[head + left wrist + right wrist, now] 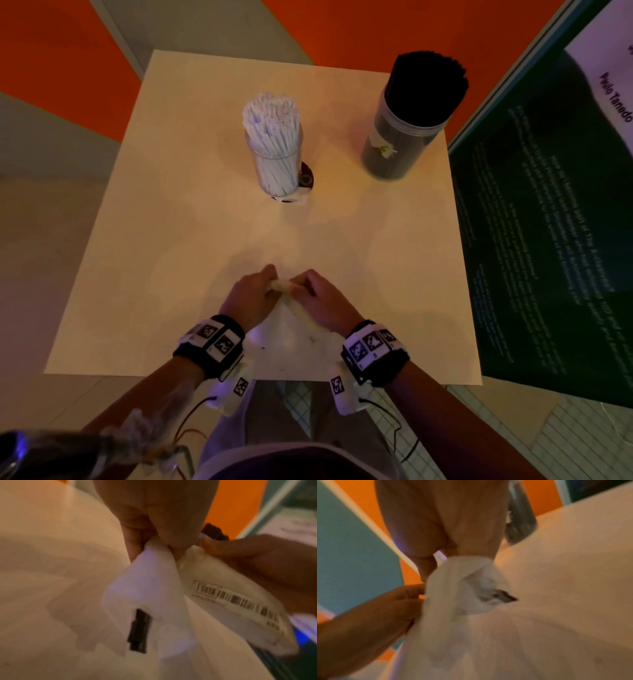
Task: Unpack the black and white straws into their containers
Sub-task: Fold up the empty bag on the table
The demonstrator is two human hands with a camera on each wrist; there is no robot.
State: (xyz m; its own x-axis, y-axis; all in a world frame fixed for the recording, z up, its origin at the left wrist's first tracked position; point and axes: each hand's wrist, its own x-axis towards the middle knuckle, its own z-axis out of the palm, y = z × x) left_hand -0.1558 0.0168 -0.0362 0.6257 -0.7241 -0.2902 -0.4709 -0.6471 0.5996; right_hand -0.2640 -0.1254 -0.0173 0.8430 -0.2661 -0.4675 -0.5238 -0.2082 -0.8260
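Both hands are bunched up on the same white plastic bag (291, 322) at the near edge of the table (171, 240), left hand (251, 298) and right hand (322, 301) pinching its top, knuckles almost touching. The bag hangs down below the grip, barcode label (240, 599) on the right-hand side. Well beyond the grip stand the jar of white straws (274, 147) and, further right, the jar of black straws (411, 113), both upright.

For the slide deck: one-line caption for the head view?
Both hands pinch a bag before two straw-filled jars.
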